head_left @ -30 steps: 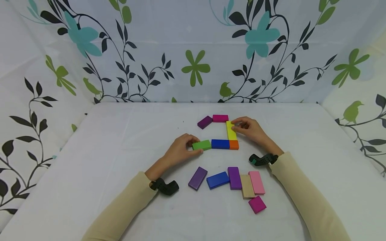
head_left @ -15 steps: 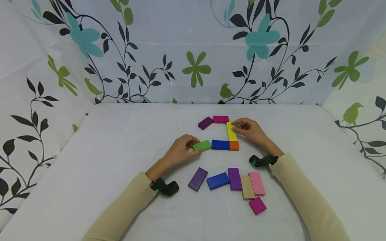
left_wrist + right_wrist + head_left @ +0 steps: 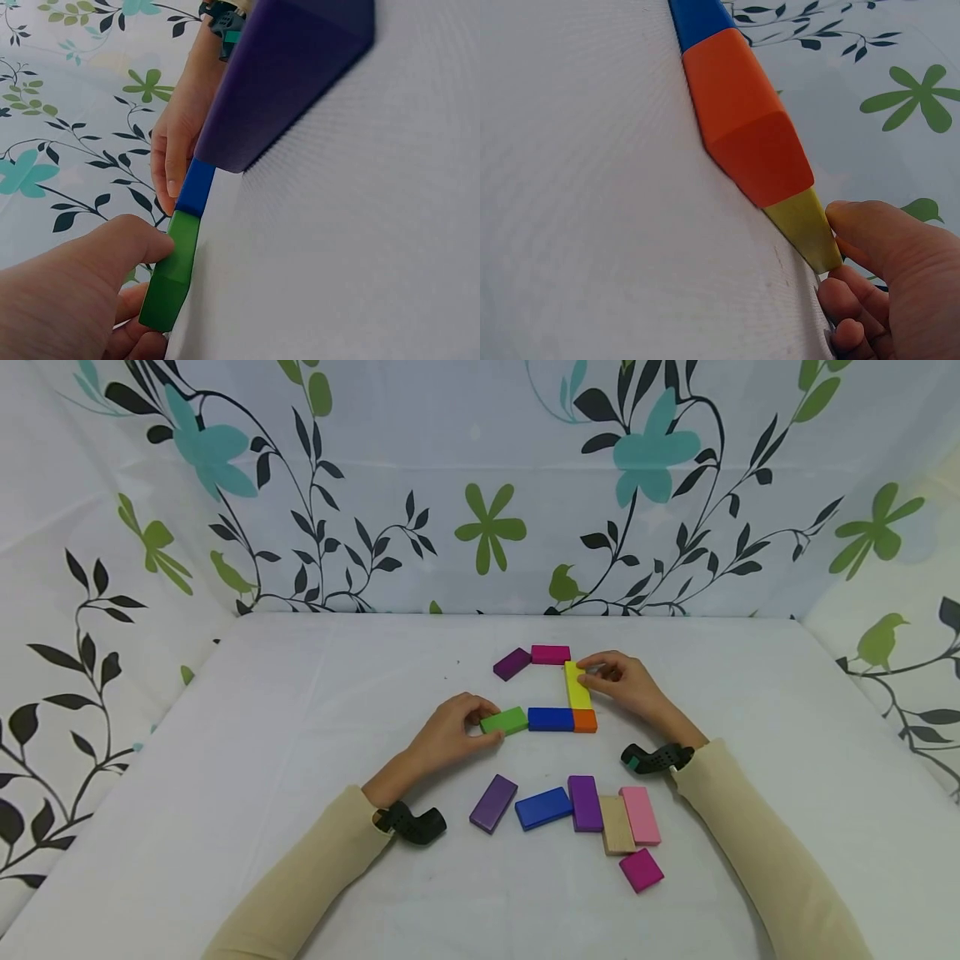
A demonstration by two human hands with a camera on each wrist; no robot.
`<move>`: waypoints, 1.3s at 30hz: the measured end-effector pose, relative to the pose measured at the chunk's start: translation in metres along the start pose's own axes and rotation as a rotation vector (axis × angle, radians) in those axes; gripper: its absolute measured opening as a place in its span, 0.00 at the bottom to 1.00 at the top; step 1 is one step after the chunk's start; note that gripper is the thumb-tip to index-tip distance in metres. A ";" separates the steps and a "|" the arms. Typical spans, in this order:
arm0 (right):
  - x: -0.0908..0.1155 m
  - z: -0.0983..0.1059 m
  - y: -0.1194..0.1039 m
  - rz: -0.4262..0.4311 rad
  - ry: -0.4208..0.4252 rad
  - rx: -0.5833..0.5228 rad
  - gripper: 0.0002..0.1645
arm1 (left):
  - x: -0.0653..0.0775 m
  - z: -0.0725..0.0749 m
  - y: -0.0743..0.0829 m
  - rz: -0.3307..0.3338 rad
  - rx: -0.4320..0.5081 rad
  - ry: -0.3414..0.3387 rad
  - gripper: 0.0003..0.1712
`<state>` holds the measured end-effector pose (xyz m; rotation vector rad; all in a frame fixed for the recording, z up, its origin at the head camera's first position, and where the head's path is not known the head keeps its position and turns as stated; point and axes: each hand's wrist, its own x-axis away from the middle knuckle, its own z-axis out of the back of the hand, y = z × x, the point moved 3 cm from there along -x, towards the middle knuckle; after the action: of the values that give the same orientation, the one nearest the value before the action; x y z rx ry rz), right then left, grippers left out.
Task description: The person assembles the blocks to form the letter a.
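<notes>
My left hand point(image 3: 448, 732) pinches a green wooden block point(image 3: 504, 721) between thumb and fingers, the block lying slightly askew on the table. In the left wrist view the thumb presses one long side of the green block point(image 3: 171, 274). Its right end meets a blue block point(image 3: 551, 719), which abuts an orange block point(image 3: 585, 721). From the orange one a yellow block point(image 3: 577, 687) runs toward the back. My right hand point(image 3: 632, 687) holds the yellow block near its far end, thumb and fingers on it; the right wrist view shows the thumb against the yellow block point(image 3: 810, 229).
Behind the yellow block lie a magenta block point(image 3: 551, 655) and a dark purple block point(image 3: 512, 664). Nearer are two purple blocks point(image 3: 493, 804), another blue block point(image 3: 543, 808), a tan block point(image 3: 618, 827), a pink block point(image 3: 641, 816) and a second magenta block point(image 3: 641, 870).
</notes>
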<state>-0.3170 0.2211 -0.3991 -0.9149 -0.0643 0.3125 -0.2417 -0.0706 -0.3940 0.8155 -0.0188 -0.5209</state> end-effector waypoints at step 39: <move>-0.001 0.000 0.002 -0.018 0.006 0.011 0.23 | 0.005 0.004 0.000 -0.002 0.062 0.008 0.23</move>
<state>-0.3184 0.2221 -0.4010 -0.9040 -0.0654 0.2927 -0.2386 -0.0757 -0.3922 0.8784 -0.0266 -0.5212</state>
